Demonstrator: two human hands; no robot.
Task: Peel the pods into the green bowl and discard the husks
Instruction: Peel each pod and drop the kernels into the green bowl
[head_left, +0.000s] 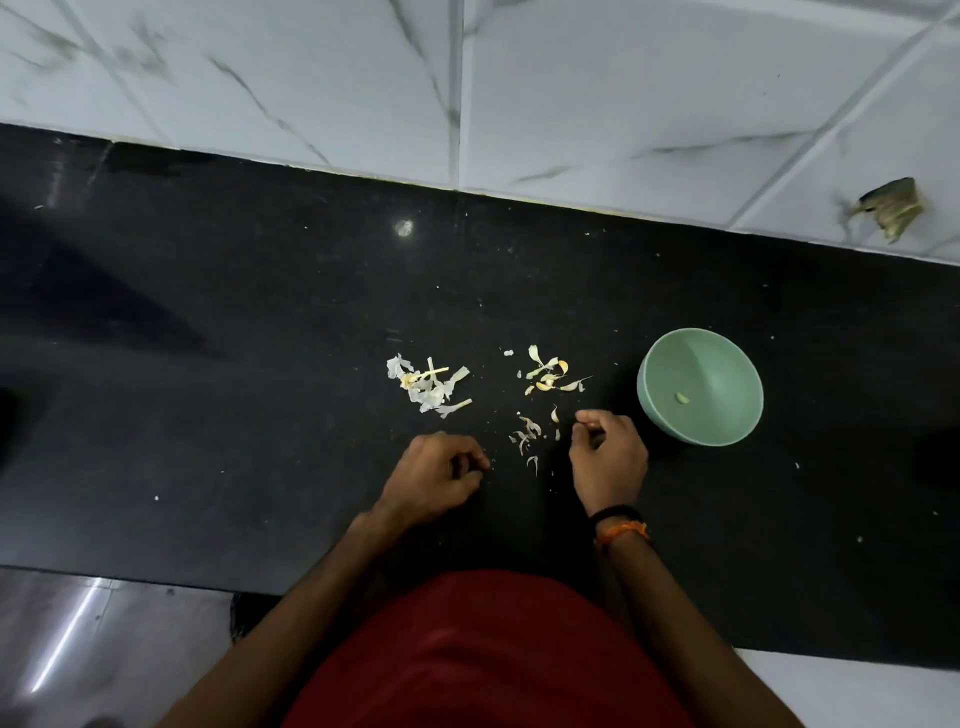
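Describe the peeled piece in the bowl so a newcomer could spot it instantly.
On the black countertop, look right of the right hand for the green bowl. Near its bottom lies one small pale yellowish piece. Unlike the papery husk scraps scattered on the counter, it sits alone inside the bowl.

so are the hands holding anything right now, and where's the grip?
Cannot tell. Left hand and right hand are both curled, fingertips pinched together, above the black stone counter; anything pinched there is hidden or too small to see.
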